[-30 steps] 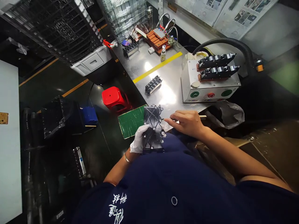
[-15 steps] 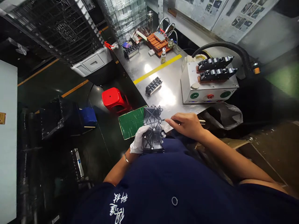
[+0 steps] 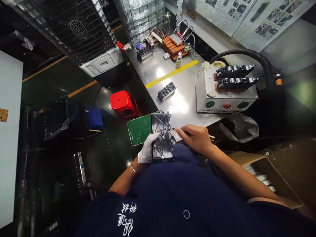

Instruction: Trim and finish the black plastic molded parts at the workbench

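Observation:
My left hand (image 3: 146,148), in a white glove, grips a flat black plastic cover (image 3: 161,136) with raised ribs and screw holes, held close to my body at the table's near edge. My bare right hand (image 3: 195,138) pinches a thin stick-like tool (image 3: 211,137), and its tip touches the cover's right edge. A green mat (image 3: 138,129) lies on the table corner behind the cover.
A white control box (image 3: 222,95) with green and red buttons carries two black parts (image 3: 234,77) on copper fixtures. A small black part (image 3: 167,91) lies on the steel table (image 3: 172,75) near a yellow stripe. A red stool (image 3: 122,102) stands on the floor at left. An open carton (image 3: 261,171) sits at right.
The view has shifted slightly. My right hand has moved a little down the cover's right edge, and the cover sits a bit more upright in my left hand.

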Tool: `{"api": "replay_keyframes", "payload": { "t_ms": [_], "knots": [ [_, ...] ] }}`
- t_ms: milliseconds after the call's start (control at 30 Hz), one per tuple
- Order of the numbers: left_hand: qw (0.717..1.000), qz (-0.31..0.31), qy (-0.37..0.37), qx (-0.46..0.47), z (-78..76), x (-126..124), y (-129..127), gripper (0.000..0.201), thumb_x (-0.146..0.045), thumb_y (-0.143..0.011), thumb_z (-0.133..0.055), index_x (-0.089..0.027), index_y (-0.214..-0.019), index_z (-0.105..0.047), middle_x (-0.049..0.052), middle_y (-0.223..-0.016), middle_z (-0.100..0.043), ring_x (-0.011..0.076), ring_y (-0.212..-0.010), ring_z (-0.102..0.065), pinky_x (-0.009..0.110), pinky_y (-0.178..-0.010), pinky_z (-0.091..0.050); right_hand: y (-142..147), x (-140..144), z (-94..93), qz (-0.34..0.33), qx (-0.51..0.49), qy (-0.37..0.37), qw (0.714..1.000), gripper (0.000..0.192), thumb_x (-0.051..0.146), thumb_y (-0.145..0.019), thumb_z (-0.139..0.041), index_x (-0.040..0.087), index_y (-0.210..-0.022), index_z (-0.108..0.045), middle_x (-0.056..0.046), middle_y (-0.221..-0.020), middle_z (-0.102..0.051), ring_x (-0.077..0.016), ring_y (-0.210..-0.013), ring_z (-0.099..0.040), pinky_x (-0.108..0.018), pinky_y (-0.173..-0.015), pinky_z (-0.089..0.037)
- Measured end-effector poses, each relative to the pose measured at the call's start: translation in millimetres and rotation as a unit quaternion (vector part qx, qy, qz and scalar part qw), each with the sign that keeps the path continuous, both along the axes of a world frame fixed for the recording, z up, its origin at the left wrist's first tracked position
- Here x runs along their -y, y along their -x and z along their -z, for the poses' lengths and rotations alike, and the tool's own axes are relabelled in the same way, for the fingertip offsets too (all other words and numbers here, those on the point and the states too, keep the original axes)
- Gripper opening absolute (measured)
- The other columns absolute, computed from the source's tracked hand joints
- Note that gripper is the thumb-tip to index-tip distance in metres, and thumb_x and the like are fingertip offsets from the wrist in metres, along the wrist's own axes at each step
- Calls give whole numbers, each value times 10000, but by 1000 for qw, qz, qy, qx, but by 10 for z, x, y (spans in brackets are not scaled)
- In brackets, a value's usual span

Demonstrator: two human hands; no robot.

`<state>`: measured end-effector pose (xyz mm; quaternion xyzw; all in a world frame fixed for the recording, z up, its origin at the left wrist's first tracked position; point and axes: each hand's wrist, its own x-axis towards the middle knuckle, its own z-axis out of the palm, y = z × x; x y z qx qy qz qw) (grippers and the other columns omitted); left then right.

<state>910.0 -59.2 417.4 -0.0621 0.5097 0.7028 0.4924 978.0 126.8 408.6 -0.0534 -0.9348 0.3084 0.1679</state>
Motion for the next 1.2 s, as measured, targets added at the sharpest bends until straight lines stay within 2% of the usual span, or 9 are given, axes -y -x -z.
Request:
{"api": "replay_keyframes", "payload": {
  "t_ms": [167, 267, 333, 400, 467, 600, 867, 1067, 1200],
  "knots": [
    [1000, -16, -11, 18, 37, -17, 172, 361, -468, -681, -635, -154, -854, -677, 80, -877, -713, 290, -926, -651, 385, -786, -524, 81, -107, -10, -13, -9, 96, 995, 321, 439, -869, -578, 189, -690, -670, -24, -636, -673, -131, -545, -596, -249, -535, -427],
    [998, 65, -3, 11, 76, -20, 386, 219, -335, -617, -723, -147, -723, -681, 32, -724, -700, 213, -711, -651, 324, -698, -521, 233, -298, -39, 41, -20, 183, 982, 333, 484, -767, -683, 176, -893, -705, -77, -857, -719, -178, -708, -640, -296, -627, -485],
    [985, 169, -5, 32, 99, -9, 511, 186, -255, -596, -763, -125, -709, -692, 48, -705, -705, 198, -636, -638, 319, -668, -521, 328, -400, -44, -24, 65, 258, 964, 471, 521, -688, -738, 161, -990, -707, -86, -897, -724, -200, -742, -646, -312, -623, -500],
    [980, 190, -15, 63, 119, 26, 590, 221, -245, -628, -772, -114, -795, -713, 85, -774, -725, 234, -698, -666, 350, -717, -536, 373, -448, -22, -112, 167, 331, 922, 509, 546, -640, -762, 147, -953, -727, -70, -805, -722, -200, -689, -642, -305, -578, -499],
    [989, 127, -25, 71, 139, 89, 610, 305, -334, -685, -752, -138, -916, -710, 93, -871, -733, 281, -861, -684, 398, -825, -537, 359, -445, 31, -111, 189, 409, 886, 504, 556, -619, -770, 142, -906, -738, -58, -735, -709, -189, -636, -633, -299, -551, -498],
    [993, -19, -116, 31, 168, 195, 479, 501, -464, -642, -772, -182, -1044, -674, 98, -993, -722, 346, -1048, -639, 527, -934, -493, 258, -333, 177, 51, 51, 516, 853, 536, 543, -568, -803, 165, -940, -730, -50, -737, -701, -184, -619, -628, -315, -554, -511],
    [961, -250, -118, -22, 214, -159, 213, 440, -110, -607, -761, -220, -1023, -668, 33, -1079, -704, 289, -1182, -571, 508, -1027, -449, 275, 72, 233, 99, -7, 447, 889, 418, 443, -668, -761, 190, -997, -707, 5, -750, -663, -143, -636, -574, -296, -605, -496],
    [962, -256, -92, 2, 280, -194, 227, 211, -21, -538, -753, -177, -650, -664, -27, -680, -689, 259, -977, -675, 555, -1012, -462, 319, 98, 256, 171, -13, 431, 886, 422, 540, -763, -638, 190, -998, -657, -25, -841, -640, -111, -605, -513, -247, -510, -448],
    [960, -274, -46, -28, 342, -79, 267, 175, -59, -529, -789, -163, -587, -661, 6, -709, -705, 270, -1018, -666, 521, -1060, -431, 216, 173, 182, 168, -6, 453, 876, 405, 582, -849, -500, 200, -919, -614, -40, -858, -619, -121, -607, -539, -238, -449, -458]
  ]
}}
